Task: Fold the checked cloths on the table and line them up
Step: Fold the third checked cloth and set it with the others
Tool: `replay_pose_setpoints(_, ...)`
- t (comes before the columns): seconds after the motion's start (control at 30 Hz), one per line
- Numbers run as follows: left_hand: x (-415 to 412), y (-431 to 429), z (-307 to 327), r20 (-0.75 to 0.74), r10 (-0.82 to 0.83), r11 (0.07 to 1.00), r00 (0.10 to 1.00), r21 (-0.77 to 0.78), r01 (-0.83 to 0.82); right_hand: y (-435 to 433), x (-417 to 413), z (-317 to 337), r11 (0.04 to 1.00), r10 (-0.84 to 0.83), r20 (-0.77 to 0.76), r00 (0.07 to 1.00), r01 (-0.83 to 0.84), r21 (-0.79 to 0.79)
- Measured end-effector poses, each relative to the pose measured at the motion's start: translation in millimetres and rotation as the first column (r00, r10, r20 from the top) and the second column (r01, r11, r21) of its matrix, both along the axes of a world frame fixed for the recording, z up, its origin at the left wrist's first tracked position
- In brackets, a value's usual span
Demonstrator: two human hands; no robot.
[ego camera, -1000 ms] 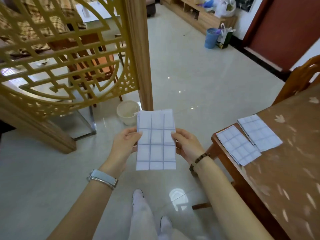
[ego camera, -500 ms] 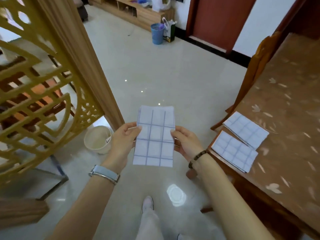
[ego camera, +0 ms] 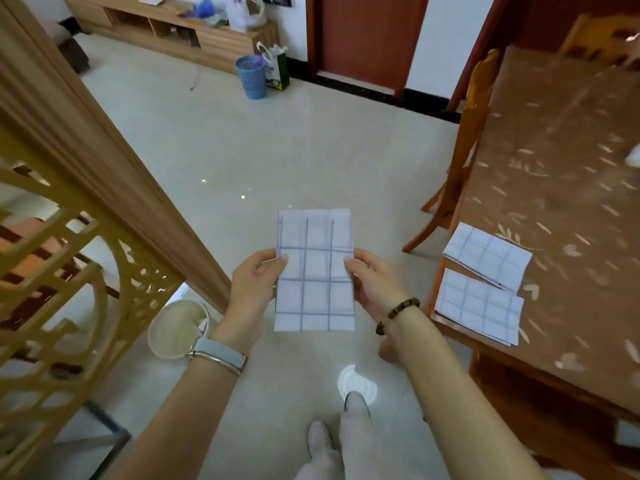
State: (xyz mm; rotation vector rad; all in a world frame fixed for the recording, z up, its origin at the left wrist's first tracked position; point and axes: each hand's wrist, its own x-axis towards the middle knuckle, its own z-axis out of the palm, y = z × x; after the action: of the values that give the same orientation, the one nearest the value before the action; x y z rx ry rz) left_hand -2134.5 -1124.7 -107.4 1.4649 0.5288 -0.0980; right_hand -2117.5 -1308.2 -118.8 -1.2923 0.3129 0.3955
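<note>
Cloth in hand: a folded checked cloth point(ego camera: 315, 271), tall and narrow, is held up flat over the floor point(ego camera: 277, 150). It sits right in front of the person and well short of the table.
Left hand: the left hand point(ego camera: 254, 282) pinches the cloth's left edge about halfway up, thumb on the front and fingers curled behind.
Right hand: the right hand point(ego camera: 372, 285) mirrors it on the right edge, thumb tip on the front face and fingers tucked behind.
Hands: they're apart, one on each side, with the cloth's width between them.
Table: the brown table point(ego camera: 571, 202) with a pale leaf pattern is off to the right, its corner towards the person.
Cloths on the table: two folded ones lie at that corner, the far cloth point(ego camera: 486, 256) and the near cloth point(ego camera: 479, 306). They lie side by side, long edges just about touching, and the near cloth reaches the table's edge.
Chair: a wooden chair point(ego camera: 464, 161) stands against the table's left side, beyond the two cloths.
Wrists: there's a watch point(ego camera: 218, 353) on the left and a bead bracelet point(ego camera: 398, 313) on the right.
Left side: a yellow lattice screen point(ego camera: 69, 254) is joined to a wooden post point(ego camera: 104, 150), with a pale bucket point(ego camera: 176, 329) on the floor at its foot.
Back of the room: a blue bin point(ego camera: 251, 76) has a bag point(ego camera: 277, 69) just beside it. A low cabinet point(ego camera: 166, 29) is on the left and a red-brown door point(ego camera: 367, 36) on the right.
</note>
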Motion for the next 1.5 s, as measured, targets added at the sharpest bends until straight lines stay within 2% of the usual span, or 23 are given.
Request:
replay_pose_setpoints(0.43, 121, -27, -1, 0.033, -0.133, 0.991, 0.990, 0.004, 0.133, -32, 97, -3, 0.991, -0.129, -0.021, 0.991, 0.129, 0.028)
replay_pose_setpoints(0.8, 241, -120, 30, 0.133, -0.297, 0.954, 0.946, 0.070, 0.290, -112, 186, 16, 0.936, -0.342, 0.023, 0.939, 0.339, 0.094)
replay_pose_setpoints(1.03, 285, -169, 30, 0.125, -0.411, 0.912, 0.903, 0.058, 0.407, -157, 209, 14, 0.906, -0.421, 0.035, 0.907, 0.417, 0.078)
replay_pose_setpoints(1.3, 332, -246, 18, 0.095, -0.595, 0.804, 0.798, 0.066, 0.591, -215, 215, 9, 0.780, -0.622, 0.001, 0.783, 0.619, 0.094)
replay_pose_setpoints(1.5, 373, -314, 6, 0.078, -0.759, 0.651, 0.647, 0.065, 0.756, -257, 222, -2, 0.623, -0.777, -0.047, 0.628, 0.777, 0.086)
